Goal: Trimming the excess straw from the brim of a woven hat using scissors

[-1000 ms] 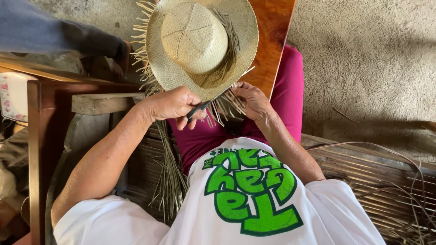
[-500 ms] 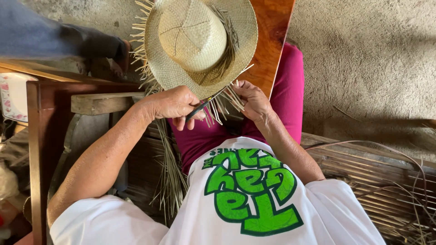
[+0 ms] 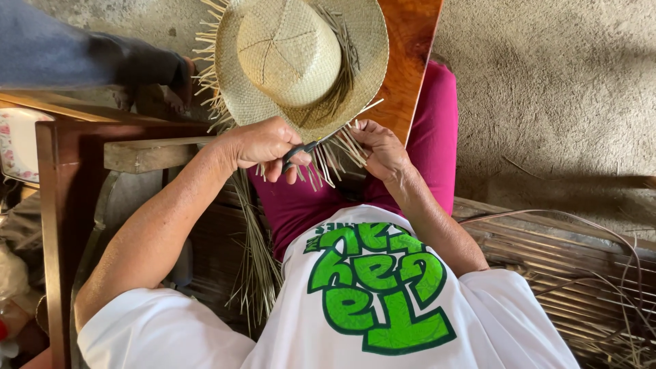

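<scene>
Soft daylight, even exposure, no glare. Focus sharp across centre; left edge falls into dim shadow, slight wide-angle stretch at corners.

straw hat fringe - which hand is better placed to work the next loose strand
Left, probably. The left hand holds the dark-handled tool in its grip, tip at the fringe; the right hand is pinching strands at the hat brim.

One straw hat [image 3: 301,61] at my 12 o'clock, one dark tool [image 3: 304,149], my two hands, left hand [image 3: 260,145], right hand [image 3: 383,152], one wooden board [image 3: 410,48].
</scene>
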